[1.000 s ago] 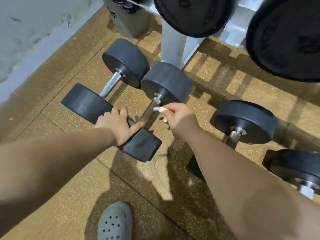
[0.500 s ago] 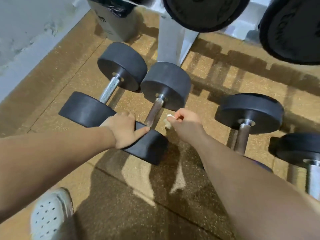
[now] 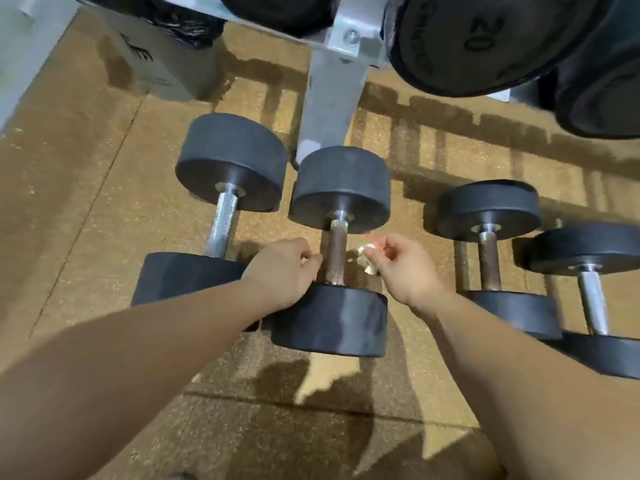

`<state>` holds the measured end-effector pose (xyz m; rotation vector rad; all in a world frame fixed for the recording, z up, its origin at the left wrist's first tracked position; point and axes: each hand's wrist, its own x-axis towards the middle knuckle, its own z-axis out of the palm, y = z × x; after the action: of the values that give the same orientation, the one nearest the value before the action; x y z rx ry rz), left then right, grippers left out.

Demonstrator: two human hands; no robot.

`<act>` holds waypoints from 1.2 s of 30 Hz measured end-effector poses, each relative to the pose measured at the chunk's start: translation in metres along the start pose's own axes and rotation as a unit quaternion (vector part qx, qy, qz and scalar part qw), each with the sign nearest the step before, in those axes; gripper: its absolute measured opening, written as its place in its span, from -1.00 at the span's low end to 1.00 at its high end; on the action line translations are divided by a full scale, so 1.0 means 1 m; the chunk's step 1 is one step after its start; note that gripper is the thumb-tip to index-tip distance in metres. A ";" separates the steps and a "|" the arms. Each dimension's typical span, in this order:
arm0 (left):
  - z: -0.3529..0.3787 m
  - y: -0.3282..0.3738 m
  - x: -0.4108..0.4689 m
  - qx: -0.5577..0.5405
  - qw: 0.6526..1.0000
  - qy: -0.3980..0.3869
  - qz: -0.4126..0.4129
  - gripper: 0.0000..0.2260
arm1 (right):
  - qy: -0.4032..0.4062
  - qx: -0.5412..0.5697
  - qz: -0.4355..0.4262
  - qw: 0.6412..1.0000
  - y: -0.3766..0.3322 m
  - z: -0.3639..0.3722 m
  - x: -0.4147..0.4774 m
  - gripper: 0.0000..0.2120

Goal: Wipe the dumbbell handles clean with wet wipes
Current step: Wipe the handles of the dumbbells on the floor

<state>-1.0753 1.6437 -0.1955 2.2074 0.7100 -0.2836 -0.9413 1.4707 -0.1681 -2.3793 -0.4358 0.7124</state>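
Your right hand (image 3: pixel 405 268) pinches a small crumpled wet wipe (image 3: pixel 367 259) just beside the brown handle (image 3: pixel 334 254) of the second dumbbell (image 3: pixel 329 320) on the floor (image 3: pixel 104 220), while your left hand (image 3: pixel 282 271) rests on its near black end, fingers curled, holding nothing.

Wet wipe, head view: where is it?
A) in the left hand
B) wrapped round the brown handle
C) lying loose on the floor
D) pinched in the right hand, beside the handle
D: the right hand pinches the wet wipe just to the right of the second dumbbell's brown handle, not wrapped round it.
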 end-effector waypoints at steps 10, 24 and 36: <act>0.027 0.016 -0.016 -0.027 0.996 0.073 -0.039 -0.66 | -0.007 0.030 -0.132 0.991 0.007 0.024 0.063 -0.92; 0.071 0.026 -0.046 -0.075 0.977 0.162 -0.115 -0.33 | -0.161 -0.045 -0.277 0.946 0.036 0.043 0.073 -0.93; 0.073 0.025 -0.045 -0.064 0.978 0.172 -0.098 -0.32 | -0.058 0.046 -0.198 0.977 0.028 0.053 0.082 -0.79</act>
<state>-1.0961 1.5578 -0.2101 2.0867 1.1056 0.0503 -0.9027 1.5116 -0.2524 -2.0804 -0.8781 0.6681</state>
